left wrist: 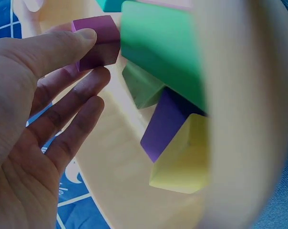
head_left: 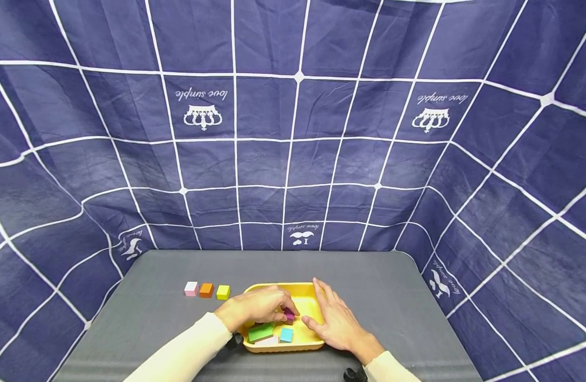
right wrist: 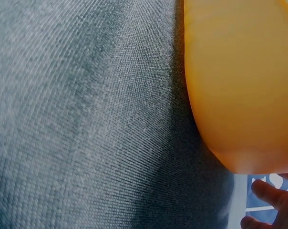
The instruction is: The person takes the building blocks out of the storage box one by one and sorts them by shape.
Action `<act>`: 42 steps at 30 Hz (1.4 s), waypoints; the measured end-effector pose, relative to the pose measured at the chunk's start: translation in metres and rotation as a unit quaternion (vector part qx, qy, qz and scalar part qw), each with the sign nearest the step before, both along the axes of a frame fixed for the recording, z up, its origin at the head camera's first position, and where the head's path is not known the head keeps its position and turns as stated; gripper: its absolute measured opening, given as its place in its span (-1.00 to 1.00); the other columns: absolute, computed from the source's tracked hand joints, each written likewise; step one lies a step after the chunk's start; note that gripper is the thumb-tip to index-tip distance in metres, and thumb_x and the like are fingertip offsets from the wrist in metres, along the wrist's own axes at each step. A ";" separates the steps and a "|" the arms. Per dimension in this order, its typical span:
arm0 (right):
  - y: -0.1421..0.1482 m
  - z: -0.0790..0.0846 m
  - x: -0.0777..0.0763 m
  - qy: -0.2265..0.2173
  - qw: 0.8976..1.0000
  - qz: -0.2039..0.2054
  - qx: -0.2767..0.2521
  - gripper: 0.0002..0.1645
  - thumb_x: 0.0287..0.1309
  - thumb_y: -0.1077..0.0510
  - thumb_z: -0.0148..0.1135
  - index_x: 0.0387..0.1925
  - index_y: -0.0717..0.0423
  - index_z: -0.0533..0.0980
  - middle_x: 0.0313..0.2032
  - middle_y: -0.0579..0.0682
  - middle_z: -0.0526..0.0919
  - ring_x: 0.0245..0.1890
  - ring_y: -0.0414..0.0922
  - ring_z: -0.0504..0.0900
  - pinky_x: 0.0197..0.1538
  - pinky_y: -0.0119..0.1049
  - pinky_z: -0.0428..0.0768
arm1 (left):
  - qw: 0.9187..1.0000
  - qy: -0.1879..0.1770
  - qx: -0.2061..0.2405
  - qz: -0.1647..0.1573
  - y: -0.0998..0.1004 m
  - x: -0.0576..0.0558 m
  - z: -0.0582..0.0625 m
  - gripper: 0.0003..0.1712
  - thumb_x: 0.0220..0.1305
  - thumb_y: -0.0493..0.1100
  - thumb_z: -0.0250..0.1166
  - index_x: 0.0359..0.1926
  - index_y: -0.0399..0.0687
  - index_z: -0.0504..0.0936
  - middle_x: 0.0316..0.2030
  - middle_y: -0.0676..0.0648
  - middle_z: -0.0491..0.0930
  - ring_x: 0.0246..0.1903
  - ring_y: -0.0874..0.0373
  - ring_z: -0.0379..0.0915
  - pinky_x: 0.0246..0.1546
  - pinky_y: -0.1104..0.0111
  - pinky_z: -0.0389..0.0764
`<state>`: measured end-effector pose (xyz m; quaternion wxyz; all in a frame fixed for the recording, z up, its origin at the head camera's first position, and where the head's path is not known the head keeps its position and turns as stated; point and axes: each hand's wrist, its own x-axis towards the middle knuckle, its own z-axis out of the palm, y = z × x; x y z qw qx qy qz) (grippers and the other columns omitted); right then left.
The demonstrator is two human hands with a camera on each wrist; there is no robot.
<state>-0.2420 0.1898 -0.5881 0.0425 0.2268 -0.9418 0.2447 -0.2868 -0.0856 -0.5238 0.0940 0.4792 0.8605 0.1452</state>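
Note:
My left hand (head_left: 261, 306) reaches into a yellow tray (head_left: 283, 348) and pinches a magenta block (left wrist: 97, 42) between thumb and fingertips, while its lower fingers stay loosely spread. Near that block in the tray lie a large green block (left wrist: 158, 47), a small pale green block (left wrist: 141, 85), a purple block (left wrist: 168, 124) and a yellow block (left wrist: 182, 160). A light blue cube (head_left: 286, 335) sits by the near wall. At the tray's right side my right hand (head_left: 338, 321) rests with fingers extended along the rim and thumb over the inside.
Left of the tray, a pink cube (head_left: 191, 288), an orange cube (head_left: 206, 290) and a yellow cube (head_left: 223, 292) stand in a row on the grey table (head_left: 369, 276). A blue checked cloth (head_left: 264, 164) hangs behind and at both sides.

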 end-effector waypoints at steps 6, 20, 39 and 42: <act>-0.001 -0.003 0.004 -0.007 1.000 -0.004 -0.001 0.25 0.58 -0.47 0.26 0.89 0.16 0.07 0.78 0.16 0.30 0.65 0.28 0.51 0.54 0.49 0.58 | 1.000 -0.004 0.013 0.018 -0.003 0.008 0.005 -0.67 0.56 -0.20 0.57 0.24 0.21 0.93 0.08 0.25 0.90 0.08 0.45 0.74 0.30 0.46 0.75; -0.004 -0.006 0.007 -0.009 1.000 -0.013 -0.008 0.23 0.59 -0.44 0.29 0.90 0.12 0.07 0.77 0.14 0.31 0.63 0.28 0.52 0.53 0.49 0.59 | 0.998 0.020 0.027 0.048 -0.019 0.016 0.005 -0.66 0.61 -0.14 0.53 0.31 0.18 0.90 0.11 0.21 0.87 0.06 0.40 0.76 0.28 0.36 0.80; -0.005 -0.002 0.005 0.007 1.000 -0.016 0.001 0.20 0.57 -0.37 0.34 0.88 0.17 0.12 0.74 0.18 0.35 0.60 0.28 0.56 0.46 0.46 0.64 | 0.992 0.050 0.084 0.078 -0.052 0.026 0.000 -0.65 0.59 -0.17 0.53 0.30 0.07 0.90 0.05 0.13 0.84 -0.03 0.24 0.76 0.10 0.36 0.80; -0.004 0.000 0.000 0.005 1.000 -0.014 0.000 0.21 0.58 -0.36 0.34 0.88 0.16 0.10 0.74 0.19 0.34 0.62 0.29 0.54 0.48 0.47 0.63 | 0.990 0.053 0.094 0.094 -0.060 0.025 0.004 -0.65 0.59 -0.18 0.53 0.31 0.03 0.89 0.06 0.10 0.85 -0.01 0.14 0.79 0.10 0.31 0.82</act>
